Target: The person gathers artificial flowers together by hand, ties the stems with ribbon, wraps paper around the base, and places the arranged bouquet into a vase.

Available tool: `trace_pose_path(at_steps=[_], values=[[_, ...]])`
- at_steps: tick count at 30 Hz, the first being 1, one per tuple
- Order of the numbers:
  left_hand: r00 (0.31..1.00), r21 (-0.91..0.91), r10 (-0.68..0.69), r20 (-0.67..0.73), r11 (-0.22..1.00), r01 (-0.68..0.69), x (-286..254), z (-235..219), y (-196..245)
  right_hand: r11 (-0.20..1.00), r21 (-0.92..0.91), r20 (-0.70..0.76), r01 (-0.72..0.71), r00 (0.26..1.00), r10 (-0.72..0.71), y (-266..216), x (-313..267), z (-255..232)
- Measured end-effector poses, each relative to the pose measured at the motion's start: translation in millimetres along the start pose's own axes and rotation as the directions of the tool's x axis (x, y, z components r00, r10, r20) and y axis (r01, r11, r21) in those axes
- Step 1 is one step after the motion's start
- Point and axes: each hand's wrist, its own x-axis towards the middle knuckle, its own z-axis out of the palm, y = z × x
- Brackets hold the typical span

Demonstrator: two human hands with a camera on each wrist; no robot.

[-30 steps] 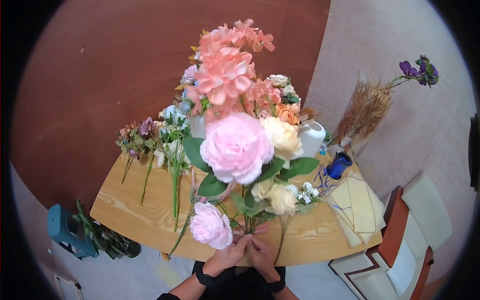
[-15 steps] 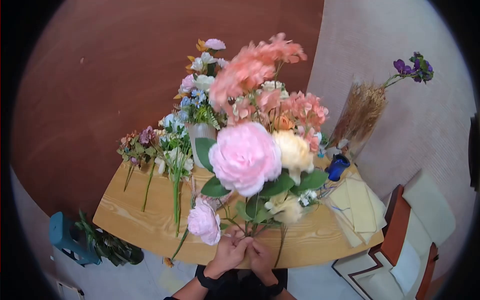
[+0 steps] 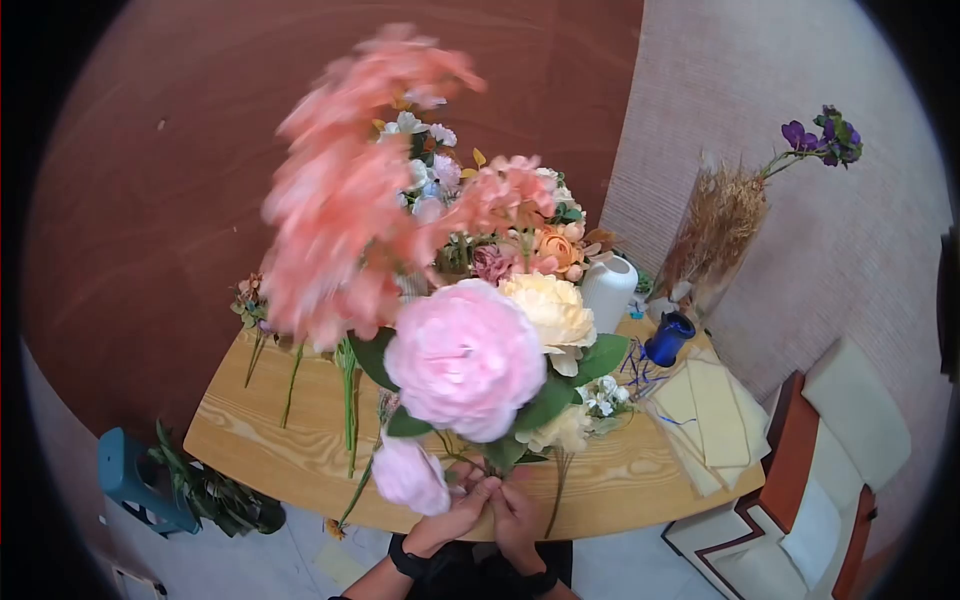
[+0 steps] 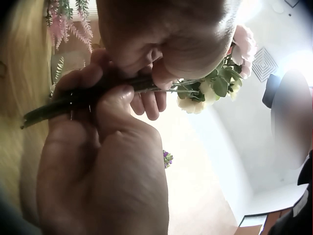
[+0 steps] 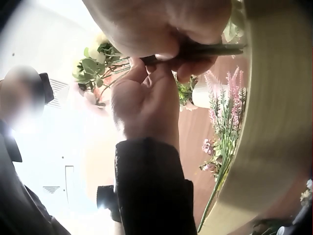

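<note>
Both hands meet at the lower stems of an artificial bouquet, held upright over the table's near edge. My left hand (image 3: 450, 518) pinches the stems just under the flowers. The right hand (image 3: 515, 520) grips them lower, its thumb pressed along the dark green stems (image 4: 46, 112), whose cut ends stick out below. The bunch carries a large pink peony (image 3: 465, 360), a cream flower (image 3: 550, 315), a paler cream bloom (image 3: 560, 430) and tall coral blossoms (image 3: 345, 210), blurred by motion. A second pink peony (image 3: 410, 478) hangs at the lower left beside my left hand.
On the wooden table (image 3: 240, 425) lie loose flower stems (image 3: 348, 410), small white flowers (image 3: 605, 395) and cream wrapping sheets (image 3: 715, 415). A blue ribbon roll (image 3: 670, 340) and white vase (image 3: 608, 290) stand behind. Right are dried grasses (image 3: 725, 215) and a chair (image 3: 820, 500); left, a stool (image 3: 145, 485).
The coral blossoms swung right, then far left, uncovering the white vase. The large pink peony went right, then back left and lower. Both hands keep their hold on the stems.
</note>
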Motion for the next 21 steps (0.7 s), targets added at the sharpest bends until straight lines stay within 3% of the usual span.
trace_pose_path(at_steps=[2,5,8,10,12,16,18,21], values=[[0.992,-0.167,-0.036,0.117,0.984,0.055,2,-2,13,0.999,0.033,-0.031,-0.014,0.999,0.015,3,-4,3],[0.986,-0.304,-0.034,0.165,0.949,0.083,7,5,27,0.997,0.079,-0.115,0.001,0.993,0.008,7,-8,11],[0.988,-0.196,-0.003,0.153,0.980,0.033,7,6,31,0.998,0.052,-0.187,0.032,0.982,-0.022,7,-11,12],[0.989,-0.216,0.008,0.144,0.976,0.024,12,8,43,1.000,0.011,-0.206,0.026,0.978,-0.023,9,-13,11],[0.991,-0.234,0.010,0.132,0.972,0.021,15,8,49,0.993,0.116,-0.264,-0.007,0.964,0.038,14,-14,13],[0.985,-0.323,-0.048,0.164,0.941,0.099,20,0,44,0.983,0.182,-0.207,-0.011,0.977,0.049,8,-12,9],[0.947,-0.446,-0.058,0.317,0.871,0.203,22,-4,46,0.973,0.220,-0.165,-0.066,0.981,0.104,3,-9,6],[0.927,-0.467,-0.062,0.370,0.850,0.243,24,-8,49,0.976,0.207,-0.144,-0.065,0.985,0.097,-7,-7,0]])
